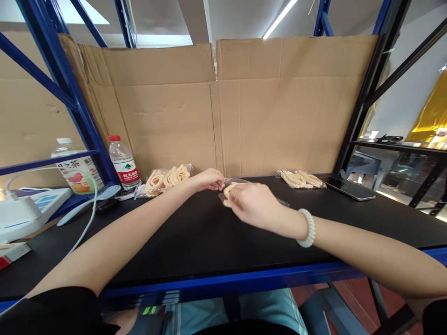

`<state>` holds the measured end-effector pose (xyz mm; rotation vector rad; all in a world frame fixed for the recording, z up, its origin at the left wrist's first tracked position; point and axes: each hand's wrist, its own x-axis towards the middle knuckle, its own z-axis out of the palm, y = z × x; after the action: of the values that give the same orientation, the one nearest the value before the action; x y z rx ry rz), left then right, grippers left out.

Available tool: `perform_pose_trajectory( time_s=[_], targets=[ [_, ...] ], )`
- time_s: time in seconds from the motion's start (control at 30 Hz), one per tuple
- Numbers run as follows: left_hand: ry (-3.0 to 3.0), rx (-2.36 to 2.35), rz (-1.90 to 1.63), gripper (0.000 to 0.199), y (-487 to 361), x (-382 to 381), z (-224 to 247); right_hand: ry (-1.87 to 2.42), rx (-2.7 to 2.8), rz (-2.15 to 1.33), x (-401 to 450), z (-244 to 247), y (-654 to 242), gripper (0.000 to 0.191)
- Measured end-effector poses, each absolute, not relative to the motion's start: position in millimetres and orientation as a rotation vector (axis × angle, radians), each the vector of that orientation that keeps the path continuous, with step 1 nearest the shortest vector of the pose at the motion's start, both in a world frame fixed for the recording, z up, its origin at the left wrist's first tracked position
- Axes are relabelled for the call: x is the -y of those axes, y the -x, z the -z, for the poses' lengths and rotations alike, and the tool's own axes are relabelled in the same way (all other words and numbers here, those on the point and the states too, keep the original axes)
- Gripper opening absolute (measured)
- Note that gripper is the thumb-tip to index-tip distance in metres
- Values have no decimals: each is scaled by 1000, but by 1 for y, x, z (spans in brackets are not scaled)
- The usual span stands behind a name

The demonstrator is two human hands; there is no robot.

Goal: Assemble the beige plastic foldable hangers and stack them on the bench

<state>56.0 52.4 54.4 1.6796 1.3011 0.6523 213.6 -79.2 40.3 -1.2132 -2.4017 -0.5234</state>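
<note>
Near the back middle of the black table, a clear plastic bag with beige looped pieces (pixel 228 191) lies between my hands. My left hand (pixel 210 179) has its fingers pinched together at the bag's left edge. From the right, my right hand (pixel 254 204) is over the bag with its fingers curled onto it, hiding much of it; a white beaded bracelet (pixel 307 228) is on that wrist. Another bag of beige coils (pixel 167 179) lies behind my left forearm. A third bag of beige strips (pixel 302 179) rests at the back right.
A phone (pixel 349 187) lies right of the third bag. At the left stand a red-capped bottle (pixel 125 165) and a drink bottle (pixel 78 170), with a blue brush (pixel 89 204), a white cable and a power strip (pixel 52 204). Cardboard (pixel 167 111) walls the back.
</note>
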Motion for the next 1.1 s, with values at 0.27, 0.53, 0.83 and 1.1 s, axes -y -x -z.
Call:
perform_pose_trajectory(
  time_s=[0.27,0.53,0.83,1.1],
  targets=[
    [-1657,-1369,-770,13,-90,-96,-91,1398,2092,157,43,-97,-251,15],
    [-1706,-1410,-805,14,-111,-119,-110,1380,1944,60,15,-115,-256,17],
    [-1844,-1464,-867,27,-130,-126,-123,1301,1883,170,18,-122,-242,16],
    [-1856,-1500,-879,24,-135,-115,-138,1154,1782,-9,9,-122,-248,17]
  ],
)
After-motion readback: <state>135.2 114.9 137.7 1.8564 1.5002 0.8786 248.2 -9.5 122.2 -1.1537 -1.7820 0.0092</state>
